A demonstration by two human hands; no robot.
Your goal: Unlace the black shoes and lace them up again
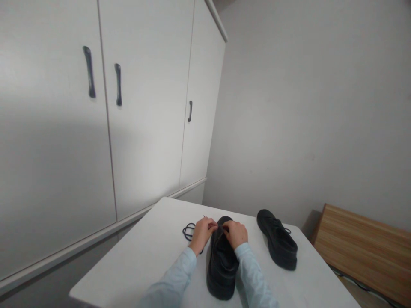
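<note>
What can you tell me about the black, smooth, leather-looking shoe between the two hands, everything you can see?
The black, smooth, leather-looking shoe has a thick dark sole and an open collar facing up. It stands upright on the white, flat-topped table, heel toward the camera, toe pointing away. The bare left hand and bare right hand reach in from either side, fingertips at its upper front, partly covering it. Exactly what they pinch there is too small to tell.

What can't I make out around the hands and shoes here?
Head view:
- Part of the black lace: hidden by the left hand.
- What the right hand grips, if anything: too small.
- Front of the handled shoe: partly covered by both hands.
- Near edge of the table: mostly below frame.
</note>
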